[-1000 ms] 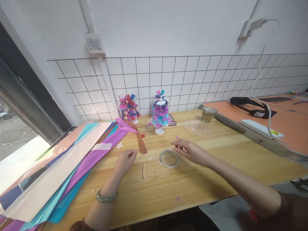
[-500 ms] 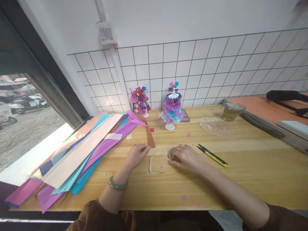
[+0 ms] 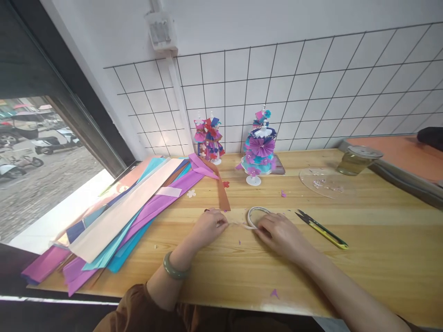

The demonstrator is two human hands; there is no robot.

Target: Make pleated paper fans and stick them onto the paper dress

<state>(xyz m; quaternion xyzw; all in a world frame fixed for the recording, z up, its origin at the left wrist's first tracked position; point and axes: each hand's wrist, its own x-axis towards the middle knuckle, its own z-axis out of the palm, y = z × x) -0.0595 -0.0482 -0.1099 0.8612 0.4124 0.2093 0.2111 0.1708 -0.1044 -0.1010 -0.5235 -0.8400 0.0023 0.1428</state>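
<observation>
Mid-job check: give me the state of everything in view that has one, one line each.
Left hand: pinching the tape strip
Right hand: gripping the tape roll
Tape strip: stretched between both hands
Tape roll: partly unwound
Yellow-handled snips: lying down, unheld
Coloured paper strips: piled, overlapping
Front miniature dress: upright on its white stand
Clear disc: flat, bearing small pieces
Clear cup: upright

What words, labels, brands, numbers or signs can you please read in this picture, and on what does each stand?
No text can be read here.
White, ring-shaped tape roll: any print is too small to read.
Yellow-and-black snips: any marking is too small to read.
White, square wall box: nothing legible.
</observation>
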